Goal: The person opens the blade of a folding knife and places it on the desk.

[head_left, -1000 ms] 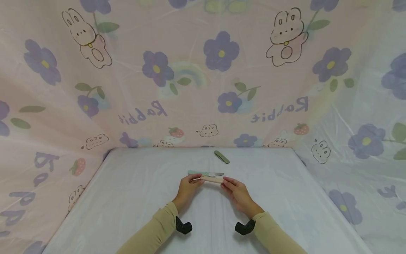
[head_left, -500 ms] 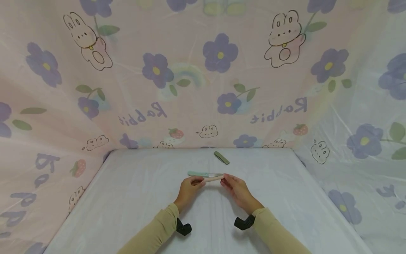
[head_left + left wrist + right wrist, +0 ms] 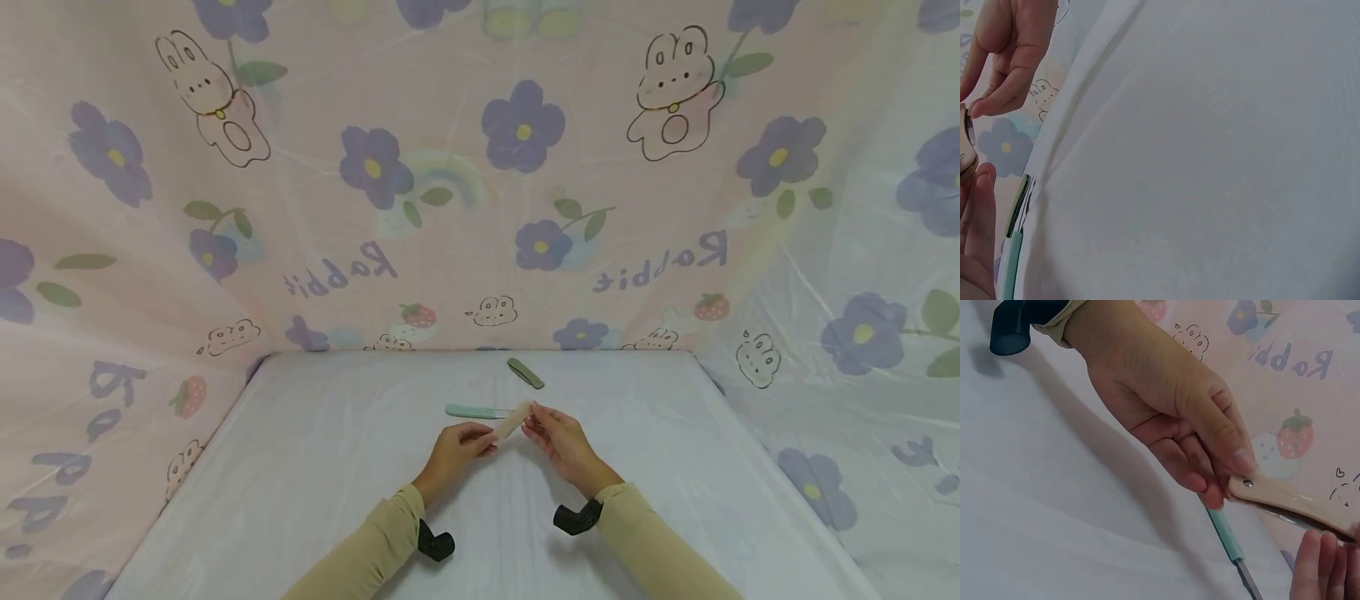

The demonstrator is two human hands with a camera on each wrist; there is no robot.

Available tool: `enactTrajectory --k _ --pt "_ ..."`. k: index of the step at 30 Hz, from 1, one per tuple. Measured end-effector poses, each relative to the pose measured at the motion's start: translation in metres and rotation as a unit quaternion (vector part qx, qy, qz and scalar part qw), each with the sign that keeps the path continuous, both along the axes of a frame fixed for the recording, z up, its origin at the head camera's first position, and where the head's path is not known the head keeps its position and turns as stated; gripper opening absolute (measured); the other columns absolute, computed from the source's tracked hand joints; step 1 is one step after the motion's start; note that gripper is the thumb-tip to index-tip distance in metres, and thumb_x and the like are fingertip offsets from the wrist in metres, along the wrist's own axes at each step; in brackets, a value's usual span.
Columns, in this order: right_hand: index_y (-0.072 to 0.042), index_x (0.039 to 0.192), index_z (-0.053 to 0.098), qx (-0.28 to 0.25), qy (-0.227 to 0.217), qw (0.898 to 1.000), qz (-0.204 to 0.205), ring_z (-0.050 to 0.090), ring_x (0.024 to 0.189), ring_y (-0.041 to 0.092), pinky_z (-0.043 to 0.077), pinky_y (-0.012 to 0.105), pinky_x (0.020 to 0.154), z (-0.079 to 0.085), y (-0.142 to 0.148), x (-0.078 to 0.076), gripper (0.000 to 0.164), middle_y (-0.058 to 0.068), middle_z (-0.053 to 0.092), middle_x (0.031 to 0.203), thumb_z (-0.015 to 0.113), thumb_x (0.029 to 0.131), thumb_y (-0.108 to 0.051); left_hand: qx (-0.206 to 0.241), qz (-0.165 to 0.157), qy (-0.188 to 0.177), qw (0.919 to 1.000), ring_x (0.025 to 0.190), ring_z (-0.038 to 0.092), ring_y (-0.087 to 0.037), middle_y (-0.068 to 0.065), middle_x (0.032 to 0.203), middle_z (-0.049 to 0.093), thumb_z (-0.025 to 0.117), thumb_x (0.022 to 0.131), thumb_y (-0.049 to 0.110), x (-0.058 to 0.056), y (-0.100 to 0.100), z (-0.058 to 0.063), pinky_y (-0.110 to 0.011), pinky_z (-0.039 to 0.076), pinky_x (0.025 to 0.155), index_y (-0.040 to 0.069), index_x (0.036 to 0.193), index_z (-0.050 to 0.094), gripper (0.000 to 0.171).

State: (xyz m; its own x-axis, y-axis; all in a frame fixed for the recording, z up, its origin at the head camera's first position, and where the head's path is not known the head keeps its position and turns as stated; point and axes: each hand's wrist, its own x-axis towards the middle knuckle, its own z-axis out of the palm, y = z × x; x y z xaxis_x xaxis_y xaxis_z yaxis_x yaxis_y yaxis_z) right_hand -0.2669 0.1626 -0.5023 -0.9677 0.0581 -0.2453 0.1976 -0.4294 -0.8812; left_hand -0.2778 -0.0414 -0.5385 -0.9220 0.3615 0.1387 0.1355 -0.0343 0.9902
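Observation:
A beige folding knife (image 3: pixel 513 422) is held between both hands above the white table. My left hand (image 3: pixel 455 454) pinches its near-left end, beside the pivot screw seen in the right wrist view. At the other end, the fingers of my right hand (image 3: pixel 564 446) grip the handle. A strip of metal blade shows along the slot of the beige handle (image 3: pixel 1291 499), which looks folded. Just behind lies a mint-green knife (image 3: pixel 471 412) with its blade out, pointing right and partly covered by the beige one. The right hand's fingertips (image 3: pixel 1325 559) are partly cut off in the right wrist view.
Farther back on the white-covered table (image 3: pixel 337 467) lies an olive-green folded knife (image 3: pixel 526 373). A printed curtain (image 3: pixel 450 242) with flowers and rabbits rises behind the table and at both sides. Black camera mounts (image 3: pixel 577 519) sit at both wrists.
The beige knife has turned from nearly level to slanting, its right end now up and away. The left hand has shifted slightly right and nearer. Both other knives stay in place.

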Motion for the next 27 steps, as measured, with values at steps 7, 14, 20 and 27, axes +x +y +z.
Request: enactTrajectory --k 7,14,20,27 --pt "0.009 0.124 0.048 0.025 0.004 0.999 0.022 0.059 0.087 0.015 0.052 0.028 0.083 0.001 -0.002 0.001 0.041 0.012 0.058 0.101 0.061 0.090 -0.010 0.023 -0.017 -0.045 0.9986 0.079 0.067 -0.019 -0.020 0.091 0.067 0.068 0.085 0.013 0.004 0.006 0.002 -0.033 0.055 0.074 -0.009 0.103 0.063 0.028" --pt "0.009 0.121 0.048 0.019 0.019 0.999 0.018 0.061 0.084 0.014 0.053 0.026 0.079 -0.001 -0.006 0.003 0.035 0.010 0.060 0.097 0.059 0.091 -0.006 0.050 -0.018 -0.108 0.9927 0.081 0.067 -0.021 -0.018 0.089 0.068 0.068 0.086 0.014 0.013 0.013 0.005 -0.033 0.055 0.075 -0.009 0.105 0.061 0.031" --pt "0.006 0.110 0.051 0.018 0.012 0.999 0.024 0.059 0.079 0.014 0.054 0.026 0.075 -0.005 -0.009 0.004 0.027 0.008 0.060 0.088 0.061 0.090 -0.009 0.043 -0.015 -0.139 0.9893 0.082 0.067 -0.021 -0.016 0.090 0.069 0.069 0.085 0.017 0.018 0.016 0.005 -0.032 0.055 0.075 -0.007 0.105 0.061 0.032" --pt "0.007 0.114 0.052 0.027 0.004 0.999 0.044 0.060 0.082 0.014 0.054 0.027 0.076 -0.006 -0.009 0.007 0.033 0.008 0.061 0.091 0.062 0.090 -0.014 0.051 -0.015 -0.157 0.9862 0.082 0.067 -0.021 -0.018 0.091 0.068 0.070 0.084 0.016 0.019 0.016 0.003 -0.032 0.055 0.075 -0.007 0.104 0.062 0.031"
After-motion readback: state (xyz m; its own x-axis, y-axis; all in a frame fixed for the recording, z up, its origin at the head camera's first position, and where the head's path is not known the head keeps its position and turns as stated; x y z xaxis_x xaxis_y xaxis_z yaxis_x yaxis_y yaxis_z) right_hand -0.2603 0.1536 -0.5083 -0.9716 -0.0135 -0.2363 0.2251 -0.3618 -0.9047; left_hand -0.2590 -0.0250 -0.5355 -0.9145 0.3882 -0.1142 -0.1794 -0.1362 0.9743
